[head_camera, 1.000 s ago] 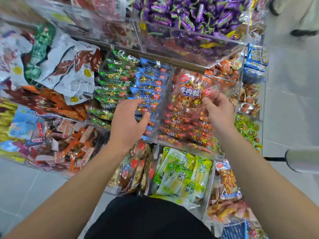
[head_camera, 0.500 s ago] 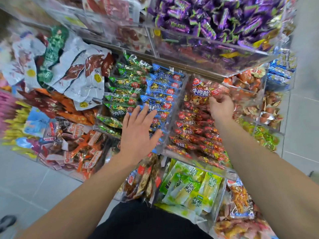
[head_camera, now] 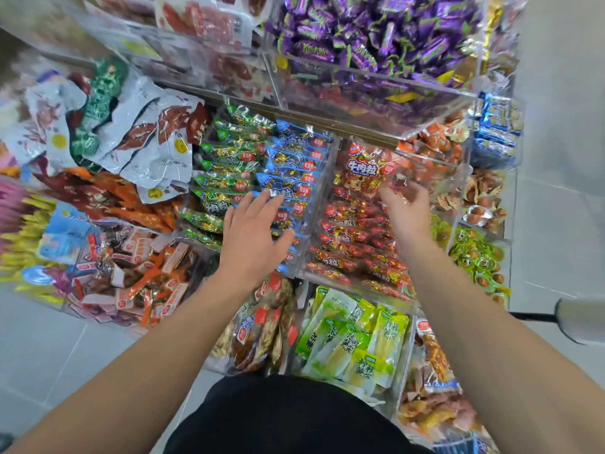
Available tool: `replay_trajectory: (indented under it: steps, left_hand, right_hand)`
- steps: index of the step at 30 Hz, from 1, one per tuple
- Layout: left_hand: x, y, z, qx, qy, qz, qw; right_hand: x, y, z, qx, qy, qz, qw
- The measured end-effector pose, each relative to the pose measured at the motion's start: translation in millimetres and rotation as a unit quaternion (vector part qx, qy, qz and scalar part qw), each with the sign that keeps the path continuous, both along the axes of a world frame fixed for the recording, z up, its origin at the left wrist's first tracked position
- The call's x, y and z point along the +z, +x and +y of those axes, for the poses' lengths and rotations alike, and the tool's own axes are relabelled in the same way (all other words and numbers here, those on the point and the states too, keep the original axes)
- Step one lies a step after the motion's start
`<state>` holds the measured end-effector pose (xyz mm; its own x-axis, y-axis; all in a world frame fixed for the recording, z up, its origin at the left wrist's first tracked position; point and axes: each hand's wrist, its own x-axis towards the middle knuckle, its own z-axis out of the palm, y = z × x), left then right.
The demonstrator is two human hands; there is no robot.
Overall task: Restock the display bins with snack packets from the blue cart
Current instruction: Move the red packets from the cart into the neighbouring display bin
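Far-left bins: white and green pouches [head_camera: 131, 132] are heaped above orange packets [head_camera: 131, 204]; a bin of small red-and-white sachets [head_camera: 131, 280] is seen below them.
Green packets: a row of green snack packets [head_camera: 226, 168] is stacked in a clear bin, just left of the blue row.
Left hand: the left hand [head_camera: 252, 237] is held palm down over the blue snack packets [head_camera: 291, 165], fingers straight and spread; the fingertips are laid on or just above the packets, and contact cannot be told for certain. Nothing is held in its grip.
Lower bins: brown packets [head_camera: 262, 329] and light green pouches [head_camera: 353, 339] are stood in bins nearest the person.
Red packets: red snack packets [head_camera: 353, 231] are layered in the clear bin [head_camera: 327, 178] right of the blue row; a larger red packet [head_camera: 366, 168] is stood at the bin's far end.
Right hand: the right hand [head_camera: 406, 208] is seen blurred at the far end of the red bin, fingers loosely bent beside the larger red packet; whether anything is held in its grip cannot be told.
Upper shelf: purple-wrapped candies [head_camera: 376, 37] are piled in a clear bin above.
Right side: orange packets [head_camera: 438, 139], blue packets [head_camera: 497, 126] and green cups [head_camera: 478, 257] are held in smaller bins.
Far right: a pale rounded handle [head_camera: 579, 319] is seen over the floor.
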<state>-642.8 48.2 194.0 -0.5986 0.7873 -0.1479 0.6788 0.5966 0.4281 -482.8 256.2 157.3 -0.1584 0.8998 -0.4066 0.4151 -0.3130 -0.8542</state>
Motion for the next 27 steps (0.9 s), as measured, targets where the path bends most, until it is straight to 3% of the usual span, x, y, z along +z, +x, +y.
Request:
replay_trajectory:
  steps: [6,11,17,27]
  left_hand:
    - [31.8,44.1,-28.9,-0.008,0.095,-0.058,0.994]
    - [23.4,85.4,-64.7,0.019,0.111,-0.202,0.973]
    - [-20.0,108.9,-99.6,-0.049,-0.001,-0.293,0.955]
    - [-63.5,146.1,-174.8,-0.157,-0.217,-0.387,0.883]
  right_hand:
    - [30.0,38.8,-75.8,0.06,0.009,0.002,0.998]
    - [37.0,83.6,-166.2,0.086,-0.001,0.036,0.996]
    - [27.7,133.0,-273.8,0.035,-0.073,-0.007,0.997]
    - [-7.4,181.0,-437.7,-0.176,-0.163,-0.051,0.969]
